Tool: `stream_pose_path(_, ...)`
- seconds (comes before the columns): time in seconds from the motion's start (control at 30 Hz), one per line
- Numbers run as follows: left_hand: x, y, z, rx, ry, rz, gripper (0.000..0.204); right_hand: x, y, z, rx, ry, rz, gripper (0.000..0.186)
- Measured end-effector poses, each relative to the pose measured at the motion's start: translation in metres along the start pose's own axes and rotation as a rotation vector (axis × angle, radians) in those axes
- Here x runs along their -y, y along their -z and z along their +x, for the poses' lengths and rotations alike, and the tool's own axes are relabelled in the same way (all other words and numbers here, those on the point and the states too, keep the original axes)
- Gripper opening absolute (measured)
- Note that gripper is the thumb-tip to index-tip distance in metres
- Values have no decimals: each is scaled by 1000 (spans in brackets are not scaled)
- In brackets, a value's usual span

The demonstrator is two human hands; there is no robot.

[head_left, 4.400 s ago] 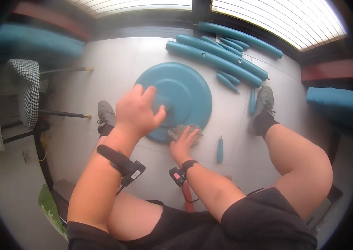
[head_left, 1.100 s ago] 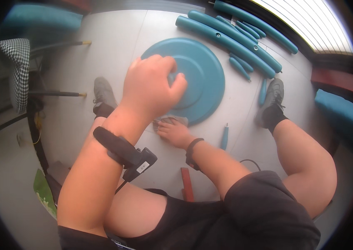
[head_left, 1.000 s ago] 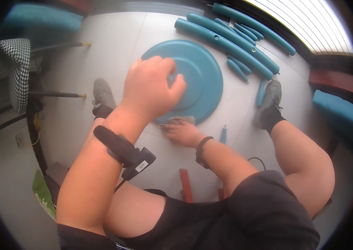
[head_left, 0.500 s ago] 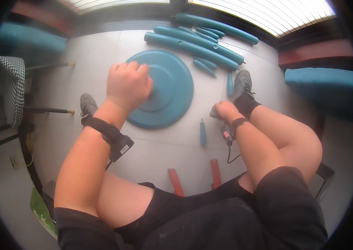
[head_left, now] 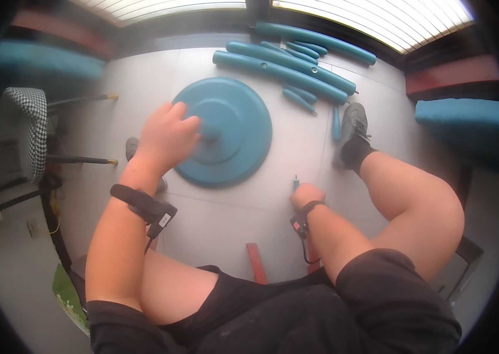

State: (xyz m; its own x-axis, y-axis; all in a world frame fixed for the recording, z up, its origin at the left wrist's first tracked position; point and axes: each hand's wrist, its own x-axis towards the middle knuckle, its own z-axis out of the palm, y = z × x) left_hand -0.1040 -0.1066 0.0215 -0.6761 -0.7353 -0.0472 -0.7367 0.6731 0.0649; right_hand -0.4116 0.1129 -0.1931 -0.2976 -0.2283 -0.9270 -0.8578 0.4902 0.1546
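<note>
My left hand [head_left: 170, 135] is curled above the left part of a round teal disc [head_left: 240, 150] with a raised ring, which lies on the floor. A dark, blurred shape sits beside its fingers at the middle of the disc, and I cannot make out what the fingers hold. My right hand [head_left: 309, 197] is down at the floor, closed over a slim teal peg [head_left: 296, 184]. Only the end of this peg, with its thin metal pin, pokes out past the fingers. A band with a small dark device circles each forearm.
Long teal poles [head_left: 279, 69] lie side by side beyond the disc, with several shorter teal pegs [head_left: 299, 101] around them. Another peg [head_left: 336, 124] rests beside my right shoe [head_left: 354, 121]. Red legs [head_left: 256, 262] show between my thighs. A checked chair [head_left: 36, 133] stands at left.
My right hand has moved left and nearer to me, onto the peg on the floor. My left hand has shifted slightly down and left over the disc. The whole view has shifted a little.
</note>
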Motion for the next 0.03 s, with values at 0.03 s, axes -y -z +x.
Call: stream_pose_path(0.03, 10, 2, -6, 17, 10, -11, 16, 3, 5, 2, 33, -20, 34, 39)
